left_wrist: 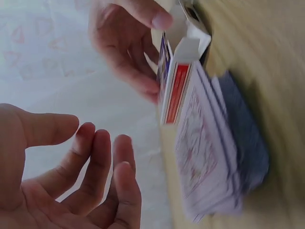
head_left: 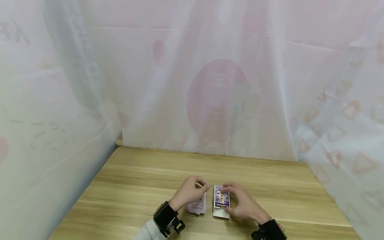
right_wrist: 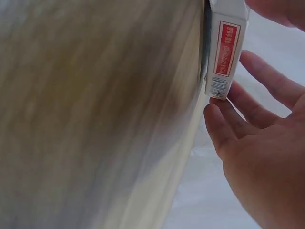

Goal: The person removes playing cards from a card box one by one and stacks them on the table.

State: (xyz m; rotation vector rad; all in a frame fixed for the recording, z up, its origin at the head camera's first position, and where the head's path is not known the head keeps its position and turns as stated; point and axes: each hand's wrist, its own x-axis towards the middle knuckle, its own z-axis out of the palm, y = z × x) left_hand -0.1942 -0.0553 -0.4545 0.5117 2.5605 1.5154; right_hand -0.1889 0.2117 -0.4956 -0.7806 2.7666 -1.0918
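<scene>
A playing-card box (head_left: 222, 197) with a purple picture on its face lies on the table, its white flap open at the near end. My right hand (head_left: 244, 204) grips it from the right, thumb by the near end and fingers toward the far end. In the right wrist view fingertips meet the bottom edge of the box (right_wrist: 226, 52), beside a barcode. Left of it sits a slightly uneven stack of playing cards (head_left: 198, 205), patterned backs up. Over the stack's far end hovers my left hand (head_left: 189, 190), fingers loosely bent with nothing between them in the left wrist view.
The wooden table (head_left: 144, 180) extends around both hands. Pale printed sheets (head_left: 168, 83) hang behind it and along both sides, the back one reaching down to the table's far edge.
</scene>
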